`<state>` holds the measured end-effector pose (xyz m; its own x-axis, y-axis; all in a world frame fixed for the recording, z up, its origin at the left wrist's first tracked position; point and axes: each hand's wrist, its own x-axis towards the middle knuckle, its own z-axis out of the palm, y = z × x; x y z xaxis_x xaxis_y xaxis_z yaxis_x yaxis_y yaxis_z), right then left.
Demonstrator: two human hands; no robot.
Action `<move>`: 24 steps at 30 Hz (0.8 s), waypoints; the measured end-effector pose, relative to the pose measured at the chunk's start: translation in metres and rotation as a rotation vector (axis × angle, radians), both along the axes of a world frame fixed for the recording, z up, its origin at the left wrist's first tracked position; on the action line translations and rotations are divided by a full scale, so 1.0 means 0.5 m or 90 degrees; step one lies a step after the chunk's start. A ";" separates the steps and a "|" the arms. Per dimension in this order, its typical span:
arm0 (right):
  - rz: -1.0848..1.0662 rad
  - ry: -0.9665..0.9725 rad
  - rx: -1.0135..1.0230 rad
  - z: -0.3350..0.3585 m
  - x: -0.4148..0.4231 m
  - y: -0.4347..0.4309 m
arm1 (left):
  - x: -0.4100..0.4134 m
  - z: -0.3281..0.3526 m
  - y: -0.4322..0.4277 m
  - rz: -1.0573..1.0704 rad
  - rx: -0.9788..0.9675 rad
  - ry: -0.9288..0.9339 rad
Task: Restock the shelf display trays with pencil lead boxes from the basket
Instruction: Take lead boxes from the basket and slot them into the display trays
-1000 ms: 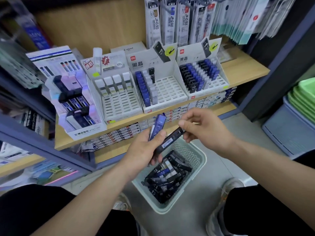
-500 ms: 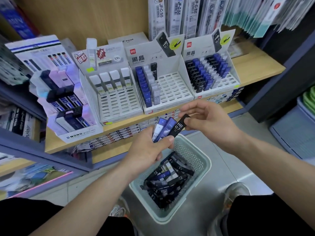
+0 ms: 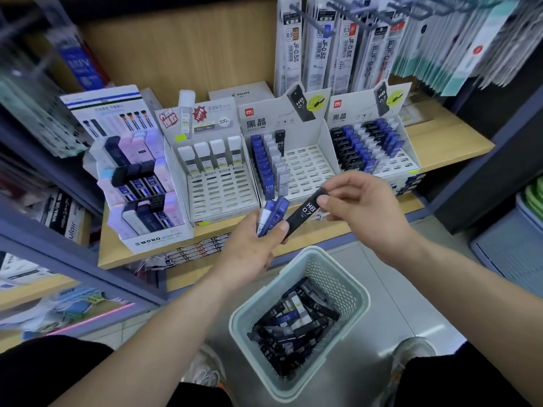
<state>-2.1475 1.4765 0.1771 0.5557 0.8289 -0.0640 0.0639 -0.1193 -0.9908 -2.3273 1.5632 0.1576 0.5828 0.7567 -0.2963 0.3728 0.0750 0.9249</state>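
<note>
My left hand (image 3: 252, 245) grips a few blue pencil lead boxes (image 3: 273, 214) fanned upward. My right hand (image 3: 361, 210) pinches the top end of a black lead box (image 3: 305, 212) marked HB 0.7, whose lower end rests against my left thumb. Both hands hover in front of the middle white display tray (image 3: 311, 168), which holds a column of blue boxes, a column of white ones and one black box, with many bare slots. The pale green basket (image 3: 352, 292) on the floor below holds several black, blue and white lead boxes (image 3: 293, 324).
A fuller tray (image 3: 402, 163) of black and blue boxes stands to the right. A white tray (image 3: 220, 192) with white boxes and a MONO display (image 3: 141, 186) stand to the left. Refill packs (image 3: 320, 45) hang above. Grey and green bins (image 3: 517, 245) sit at the far right.
The black box has swung from low over the basket up to shelf-edge height, my right hand now holding its top end. Both hands have risen toward the middle tray.
</note>
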 end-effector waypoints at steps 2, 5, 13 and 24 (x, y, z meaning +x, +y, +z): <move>-0.010 -0.041 0.014 0.022 0.011 0.020 | 0.000 0.021 0.015 0.019 0.006 -0.004; -0.025 -0.166 0.010 0.050 0.048 0.066 | -0.004 0.048 0.046 0.046 0.018 -0.009; -0.042 -0.395 -0.026 0.018 0.128 0.201 | -0.028 0.054 0.110 0.028 0.051 -0.016; -0.004 -0.450 -0.047 -0.047 0.146 0.281 | 0.004 0.022 0.150 0.058 0.038 -0.007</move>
